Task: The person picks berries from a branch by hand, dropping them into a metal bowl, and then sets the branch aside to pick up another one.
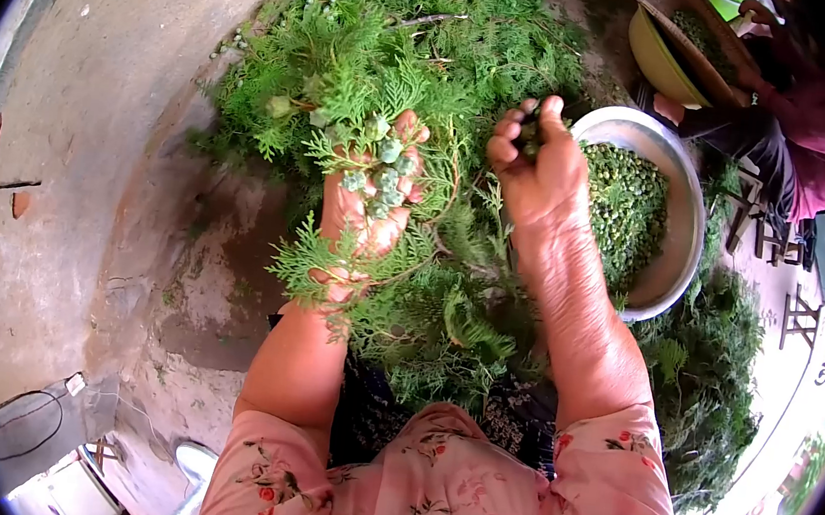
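Green sprig (339, 144) clasped in my left hand (366, 218), cones (387, 176) up for picking; right hand (540, 175) pinches a few beside the upper-right bowl (684, 236).

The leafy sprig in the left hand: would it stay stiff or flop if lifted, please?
Probably floppy: the sprig droops over the left hand. Likely light, its fronds being thin and feathery. Its cones may detach: loose ones fill the bowl.

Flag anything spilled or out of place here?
Nothing major. The metal bowl sits upright, its cones contained. A few pale cones lie at the edge of the branch pile on the concrete. Left hand holds a sprig; right hand pinches something small.
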### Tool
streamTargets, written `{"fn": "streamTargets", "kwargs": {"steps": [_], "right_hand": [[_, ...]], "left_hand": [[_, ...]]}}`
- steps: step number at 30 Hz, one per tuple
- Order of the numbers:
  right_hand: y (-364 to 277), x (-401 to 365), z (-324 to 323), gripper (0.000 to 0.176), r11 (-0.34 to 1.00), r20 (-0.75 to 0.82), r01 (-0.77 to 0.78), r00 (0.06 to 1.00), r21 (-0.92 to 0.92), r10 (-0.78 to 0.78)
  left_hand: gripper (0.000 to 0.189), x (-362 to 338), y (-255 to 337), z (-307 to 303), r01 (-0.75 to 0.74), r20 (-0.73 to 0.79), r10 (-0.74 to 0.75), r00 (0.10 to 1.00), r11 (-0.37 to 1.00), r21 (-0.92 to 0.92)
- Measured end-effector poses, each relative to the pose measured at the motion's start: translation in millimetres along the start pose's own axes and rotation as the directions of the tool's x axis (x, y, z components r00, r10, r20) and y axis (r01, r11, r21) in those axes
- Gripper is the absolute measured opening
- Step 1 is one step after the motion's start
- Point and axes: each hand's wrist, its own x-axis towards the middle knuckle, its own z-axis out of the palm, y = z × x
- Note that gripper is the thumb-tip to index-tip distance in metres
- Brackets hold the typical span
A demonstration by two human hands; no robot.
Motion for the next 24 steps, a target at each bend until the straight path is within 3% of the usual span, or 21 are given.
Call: {"fn": "streamTargets", "kwargs": {"steps": [1, 2, 5, 7, 10, 13, 15, 17, 21, 24], "right_hand": [[-7.8, 6.6, -4.2, 0.022, 1.0, 0.018, 0.01, 1.0, 0.009, -0.01], [-15.1, 10.2, -6.9, 0.019, 1.0, -0.021, 0.027, 0.999, 0.006, -0.027], [-31.7, 18.8, -11.6, 0.018, 0.995, -0.12, 0.057, 0.992, 0.081, -0.047], [-34.8, 13.1, -10.1, 0.013, 0.995, -0.017, 0.061, 0.998, -0.082, -0.063], [-24.8, -4.5, 0.3, 0.024, 0.969, 0.257, 0.067, 0.966, -0.237, -0.004], [-7.8, -22.5, 17.6, 0.022, 0.809, 0.277, 0.193, 0.96, -0.555, -0.039], [0.5, -26.9, 20.6, 0.017, 0.758, 0.289, 0.181, 0.957, -0.626, 0.011], [2.3, -24.7, 18.7, 0.016, 0.741, 0.239, 0.187, 0.97, -0.645, -0.037], [0.7, -26.0, 16.7, 0.016, 0.833, 0.156, 0.116, 0.987, -0.542, -0.036], [3.2, -26.8, 19.7, 0.012, 0.855, 0.16, 0.211, 0.975, -0.474, -0.152]], "left_hand": [[0.047, 0.8, 0.9, -1.5, 0.011, 0.021, -0.012, 1.0, 1.0, 0.015], [0.043, -0.1, -3.3, 1.0, -0.091, -0.09, 0.102, 0.991, 0.989, 0.115], [0.052, 1.3, -5.3, 2.9, -0.023, -0.101, 0.053, 0.993, 0.96, 0.278], [0.041, 3.0, -6.8, 10.4, -0.063, -0.096, 0.108, 0.99, 0.922, 0.382], [0.035, 4.5, -10.2, 18.4, -0.134, -0.005, 0.153, 0.988, 0.883, 0.45], [0.033, 6.4, -10.7, 22.1, -0.052, -0.069, 0.098, 0.993, 0.868, 0.494], [0.029, 7.9, -15.7, 33.7, -0.059, -0.148, 0.18, 0.973, 0.804, 0.592], [0.029, 7.5, -16.4, 35.5, -0.07, -0.145, 0.185, 0.972, 0.818, 0.571], [0.034, 5.7, -20.1, 27.3, -0.052, -0.095, 0.091, 0.991, 0.935, 0.351], [0.036, 4.9, -21.0, 29.7, 0.005, -0.11, 0.014, 0.994, 0.985, 0.17]]}}
